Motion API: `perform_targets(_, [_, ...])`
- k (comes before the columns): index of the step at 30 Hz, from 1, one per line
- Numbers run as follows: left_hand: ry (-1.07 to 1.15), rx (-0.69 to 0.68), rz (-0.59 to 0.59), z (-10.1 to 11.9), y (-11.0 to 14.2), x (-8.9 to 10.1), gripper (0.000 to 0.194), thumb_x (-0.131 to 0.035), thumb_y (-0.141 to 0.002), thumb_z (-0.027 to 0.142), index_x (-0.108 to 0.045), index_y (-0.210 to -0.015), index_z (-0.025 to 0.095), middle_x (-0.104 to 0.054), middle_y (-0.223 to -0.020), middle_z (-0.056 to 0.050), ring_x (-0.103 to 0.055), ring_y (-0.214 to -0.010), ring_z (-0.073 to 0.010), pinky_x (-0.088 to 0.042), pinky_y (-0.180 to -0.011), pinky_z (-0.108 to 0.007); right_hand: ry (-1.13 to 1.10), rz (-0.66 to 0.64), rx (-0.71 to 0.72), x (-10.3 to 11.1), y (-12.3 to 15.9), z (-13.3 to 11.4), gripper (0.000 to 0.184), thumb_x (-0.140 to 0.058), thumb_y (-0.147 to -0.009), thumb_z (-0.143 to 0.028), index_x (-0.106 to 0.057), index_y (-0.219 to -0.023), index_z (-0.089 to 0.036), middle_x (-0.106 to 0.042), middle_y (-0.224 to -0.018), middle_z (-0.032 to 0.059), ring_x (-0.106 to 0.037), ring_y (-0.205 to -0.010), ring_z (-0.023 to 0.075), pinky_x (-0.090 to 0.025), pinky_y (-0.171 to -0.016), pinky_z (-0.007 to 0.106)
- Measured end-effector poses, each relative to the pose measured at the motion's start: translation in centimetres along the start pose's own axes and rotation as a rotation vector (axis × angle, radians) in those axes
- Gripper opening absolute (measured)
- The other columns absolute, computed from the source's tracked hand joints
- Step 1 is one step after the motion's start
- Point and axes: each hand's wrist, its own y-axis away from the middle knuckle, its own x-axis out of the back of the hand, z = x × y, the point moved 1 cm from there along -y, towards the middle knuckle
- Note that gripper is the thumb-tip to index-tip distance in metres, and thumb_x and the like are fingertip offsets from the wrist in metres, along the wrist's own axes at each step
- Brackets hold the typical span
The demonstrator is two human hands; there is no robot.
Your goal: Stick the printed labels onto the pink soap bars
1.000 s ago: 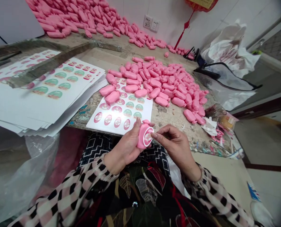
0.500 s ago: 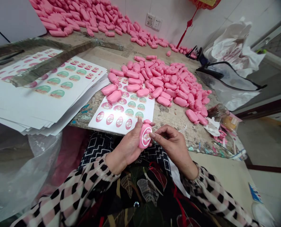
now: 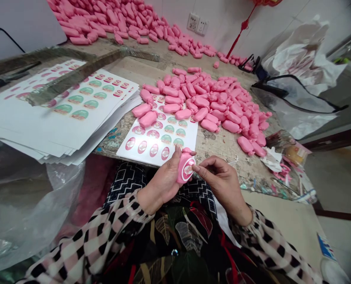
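My left hand (image 3: 166, 177) is closed around a small pink plastic bottle (image 3: 181, 167), its neck pointing away from me. A pink oval sticker (image 3: 188, 170) with a white border lies on the bottle's face. The thumb and fingertips of my right hand (image 3: 221, 179) are pinched together at the sticker's right edge; what is between them is partly hidden. Just beyond my hands, a sheet of stickers (image 3: 142, 157) with pink ovals and green shapes lies on the table, its far part under several pink bottles (image 3: 201, 101).
A stack of sticker sheets (image 3: 30, 130) lies on the left, with a tape-wrapped bar (image 3: 75, 75) across it. More pink bottles (image 3: 110, 17) are heaped against the wall. Clear plastic bags (image 3: 299, 102) stand at the right, with scraps (image 3: 272, 157) near the table's edge.
The view has shifted, so the whole scene sits slightly further right. My hands have turned the bottle a little to the right; both keep their hold.
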Motion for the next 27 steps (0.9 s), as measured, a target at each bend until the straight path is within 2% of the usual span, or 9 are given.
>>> perform_targets(15, [-0.034,-0.029,-0.038,0.03,0.13,0.19,0.057,-0.047,-0.076,0.066,-0.061,-0.101,0.017,-0.050,-0.072,0.000,-0.046,-0.060,-0.0085,-0.041,-0.056,-0.021,-0.033,-0.035,-0.027,-0.48,-0.19,0.35,0.016,-0.071,-0.072,-0.032,-0.061,-0.070,-0.019,-0.060,-0.069,-0.0010,-0.052,-0.063,0.0110,-0.042,-0.061,0.025])
perform_targets(27, [-0.067,-0.015,-0.024,0.00,0.16,0.26,0.059,-0.044,-0.076,0.068,-0.060,-0.103,0.018,-0.049,-0.071,0.000,-0.046,-0.059,-0.0082,-0.040,-0.055,-0.021,-0.073,-0.073,-0.037,-0.51,-0.08,0.45,0.014,-0.071,-0.071,-0.027,-0.061,-0.071,-0.018,-0.061,-0.071,-0.0007,-0.054,-0.066,0.0114,-0.044,-0.064,0.026])
